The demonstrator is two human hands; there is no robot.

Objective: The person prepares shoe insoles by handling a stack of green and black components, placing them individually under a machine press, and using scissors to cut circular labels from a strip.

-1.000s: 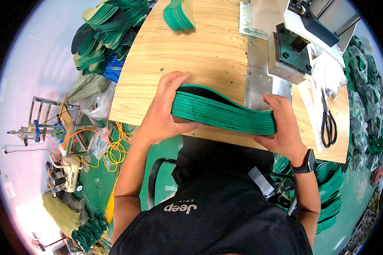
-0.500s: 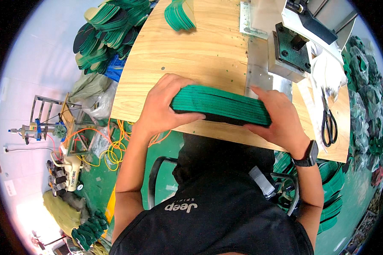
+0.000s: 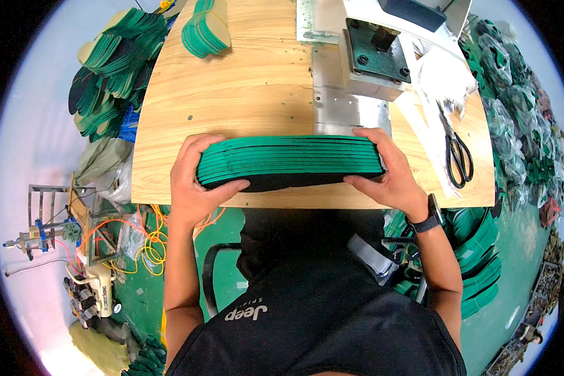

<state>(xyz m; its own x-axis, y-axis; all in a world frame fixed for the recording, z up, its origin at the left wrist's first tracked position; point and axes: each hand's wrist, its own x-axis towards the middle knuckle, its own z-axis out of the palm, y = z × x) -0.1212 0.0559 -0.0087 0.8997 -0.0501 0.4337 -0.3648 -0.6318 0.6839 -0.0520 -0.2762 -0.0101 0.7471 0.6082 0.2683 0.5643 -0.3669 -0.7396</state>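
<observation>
Between my two hands is a thick stack of green insoles [image 3: 291,155], lying on its side with the green edges facing up and a black face toward me. My left hand [image 3: 197,172] is wrapped round the left end, thumb along the black near face. At the other end, my right hand [image 3: 385,169] grips with its thumb in front and fingers behind. The stack is held level above the front part of the wooden table [image 3: 244,94]. The fingers behind the stack are partly hidden.
A second pile of insoles [image 3: 205,28] sits at the table's far left. A metal press block [image 3: 373,59] stands on a steel plate [image 3: 351,114] beyond my right hand. Black-handled scissors [image 3: 459,156] lie at the right. More insoles [image 3: 116,69] are heaped off the left side.
The stack has gone from slanting down to the right to nearly level, with both hands still gripping it. The whole view has turned, shifting the table and press to the left.
</observation>
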